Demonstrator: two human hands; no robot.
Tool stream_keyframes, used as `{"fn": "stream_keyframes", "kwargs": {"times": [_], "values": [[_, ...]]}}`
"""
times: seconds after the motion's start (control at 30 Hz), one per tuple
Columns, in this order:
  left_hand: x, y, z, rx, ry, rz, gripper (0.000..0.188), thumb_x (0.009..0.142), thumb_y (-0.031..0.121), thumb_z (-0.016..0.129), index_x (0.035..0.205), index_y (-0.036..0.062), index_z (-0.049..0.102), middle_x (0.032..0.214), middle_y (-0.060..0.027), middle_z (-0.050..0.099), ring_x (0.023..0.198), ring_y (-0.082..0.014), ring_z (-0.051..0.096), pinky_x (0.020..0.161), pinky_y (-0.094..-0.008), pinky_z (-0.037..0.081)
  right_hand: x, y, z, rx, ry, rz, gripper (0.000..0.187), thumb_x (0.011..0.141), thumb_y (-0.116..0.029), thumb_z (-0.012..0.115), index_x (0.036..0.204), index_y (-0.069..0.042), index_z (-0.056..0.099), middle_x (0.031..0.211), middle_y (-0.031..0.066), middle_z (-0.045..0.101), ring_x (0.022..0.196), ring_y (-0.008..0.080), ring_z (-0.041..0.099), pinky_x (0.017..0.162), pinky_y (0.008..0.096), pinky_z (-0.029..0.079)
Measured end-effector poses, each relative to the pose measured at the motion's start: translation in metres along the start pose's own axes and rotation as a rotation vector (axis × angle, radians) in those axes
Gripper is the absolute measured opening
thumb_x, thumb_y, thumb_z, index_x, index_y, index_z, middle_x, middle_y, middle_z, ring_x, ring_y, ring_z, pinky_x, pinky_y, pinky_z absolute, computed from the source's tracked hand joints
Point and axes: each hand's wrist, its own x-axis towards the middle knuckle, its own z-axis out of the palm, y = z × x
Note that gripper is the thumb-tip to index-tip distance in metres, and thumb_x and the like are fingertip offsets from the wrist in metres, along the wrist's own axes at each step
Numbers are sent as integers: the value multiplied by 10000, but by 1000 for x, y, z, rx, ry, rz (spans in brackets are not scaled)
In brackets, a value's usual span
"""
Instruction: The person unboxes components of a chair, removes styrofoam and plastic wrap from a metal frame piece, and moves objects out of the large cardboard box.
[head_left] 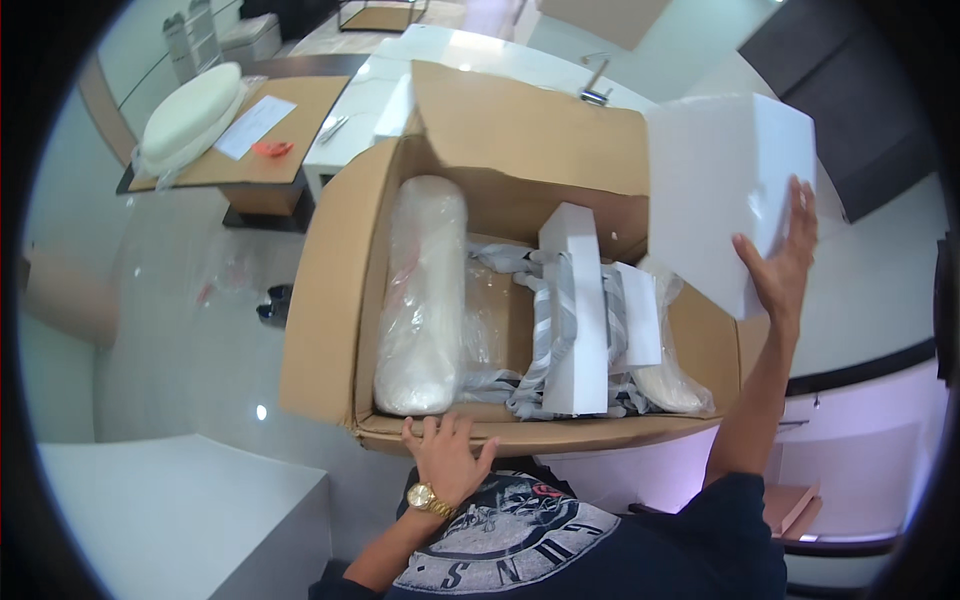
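the person's right hand is holding a white packing panel up at the right end of an open cardboard box. its grip is clasping the panel, with the thumb pressing on the broad face and the other fingers spreading along the right side. the left hand is resting palm down on the box's near edge, close to the near left corner, and its grip is spreading loosely, the fingertips lying over the rim. a gold wristwatch is circling the left wrist.

inside the box, a plastic-wrapped white bolster is lying along the left wall. right of the middle, a long white foam block is standing among grey-wrapped frame parts, and a smaller white foam block is sitting just right of it. a plastic-wrapped pad is lying toward the near right corner.

beyond the box, a bench is carrying an oval white cushion at its left edge, a paper sheet beside that, and a small red item toward its near right corner.
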Motion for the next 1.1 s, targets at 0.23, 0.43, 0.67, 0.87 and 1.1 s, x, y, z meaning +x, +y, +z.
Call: {"fn": "stream_keyframes", "kwargs": {"times": [0.23,0.43,0.67,0.87,1.1], "values": [[8,13,8,18,49,-11,534,812,543,701,1144,125,717,1177,-51,691,1158,-267,556,1114,-556,217,-14,80,69,574,-51,63,1149,702,-524,846,1593,-59,288,1641,225,263,1530,384,220,1249,471,188],[5,7,18,125,36,-50,543,832,556,694,1164,127,711,1197,-66,697,1138,-270,575,1115,-513,241,-52,72,84,549,-82,124,1168,659,-573,849,1582,-93,318,1624,225,288,1511,412,250,1201,550,255],[8,8,27,279,0,-138,588,872,545,671,1234,81,688,1111,-109,719,1069,-303,608,1071,-478,305,-137,184,17,696,60,355,1159,642,-499,879,1572,-85,324,1608,228,287,1484,409,286,1205,518,272],[13,9,35,390,38,-160,610,930,614,577,1209,89,713,1092,-107,749,1028,-312,652,1002,-464,384,-236,275,-100,707,397,477,1124,667,-377,833,1605,-124,268,1520,216,347,1369,379,440,1139,485,388],[10,44,23,568,-41,-359,630,886,780,397,1241,343,678,1201,-45,718,1071,-360,636,855,-609,368,-378,315,-227,139,606,738,1036,766,-329,794,1597,-45,243,1563,239,320,1423,397,368,1186,465,315]]}}
